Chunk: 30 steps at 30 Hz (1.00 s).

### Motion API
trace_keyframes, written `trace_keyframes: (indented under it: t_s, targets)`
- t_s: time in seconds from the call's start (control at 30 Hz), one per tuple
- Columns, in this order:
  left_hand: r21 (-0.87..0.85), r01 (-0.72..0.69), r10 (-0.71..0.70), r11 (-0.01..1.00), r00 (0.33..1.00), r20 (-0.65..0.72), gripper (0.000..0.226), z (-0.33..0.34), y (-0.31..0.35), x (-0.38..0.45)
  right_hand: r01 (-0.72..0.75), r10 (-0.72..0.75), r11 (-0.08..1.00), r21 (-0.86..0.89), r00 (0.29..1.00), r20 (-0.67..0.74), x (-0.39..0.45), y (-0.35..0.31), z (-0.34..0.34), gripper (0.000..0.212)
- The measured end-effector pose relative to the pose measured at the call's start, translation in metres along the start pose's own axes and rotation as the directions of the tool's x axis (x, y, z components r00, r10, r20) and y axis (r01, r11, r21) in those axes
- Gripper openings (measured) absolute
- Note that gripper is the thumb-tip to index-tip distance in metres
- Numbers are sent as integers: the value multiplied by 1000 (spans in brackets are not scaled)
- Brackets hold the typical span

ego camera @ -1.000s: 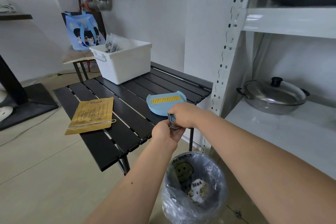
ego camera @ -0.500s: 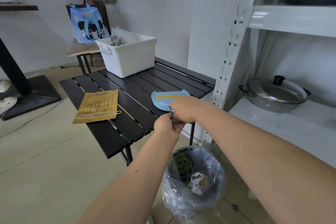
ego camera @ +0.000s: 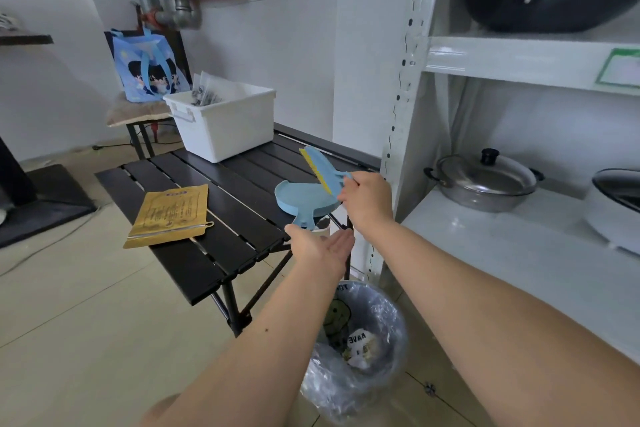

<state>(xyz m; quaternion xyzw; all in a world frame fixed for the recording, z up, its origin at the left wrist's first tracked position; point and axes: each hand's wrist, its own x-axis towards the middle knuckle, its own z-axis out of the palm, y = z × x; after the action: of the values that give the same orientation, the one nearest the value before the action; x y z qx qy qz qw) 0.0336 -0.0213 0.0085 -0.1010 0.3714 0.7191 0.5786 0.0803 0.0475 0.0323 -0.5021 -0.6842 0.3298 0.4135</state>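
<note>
**Dustpan could tip off the table edge**

Above the lined bin (ego camera: 389, 317), the left hand (ego camera: 320, 246) lies flat, palm up, just under the handle of the blue dustpan (ego camera: 299, 198), which overhangs the table (ego camera: 214, 218); a nudge may topple it. Beyond, the right hand (ego camera: 367, 199) pinches the brush (ego camera: 320, 166), a grip that may slip.

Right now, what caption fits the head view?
Right hand holds blue brush above dustpan on black table; left hand open by its handle.

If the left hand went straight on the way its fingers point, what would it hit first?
Probably the right hand at its wrist, just beyond the left hand; behind stands the shelf post. Depth is unclear.
</note>
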Motion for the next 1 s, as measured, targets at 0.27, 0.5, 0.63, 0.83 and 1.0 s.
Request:
trace_keyframes:
  t_s: [0.27, 0.5, 0.63, 0.83, 1.0]
  targets:
    - [264, -35, -10, 964, 986, 169, 55, 41, -28, -36, 138, -136, 966, -217, 990, 21, -51, 6, -62, 29]
    - [437, -43, -34, 899, 985, 167, 21, 59, -60, -38, 184, -164, 897, -401, 983, 85, -89, 20, -113, 33]
    - [474, -24, -76, 880, 979, 190, 26, 64, -89, -56, -92, 89, 992, -84, 995, -41, -102, 20, -138, 27]
    - [553, -37, -112, 832, 966, 233, 28, 79, -136, -81, -364, 397, 904, 224, 909, -126, -98, 38, -171, 24]
    - [607, -59, -145, 792, 948, 282, 23, 88, -182, -83, -458, 493, 852, 252, 865, -96, -102, 71, -208, 23]
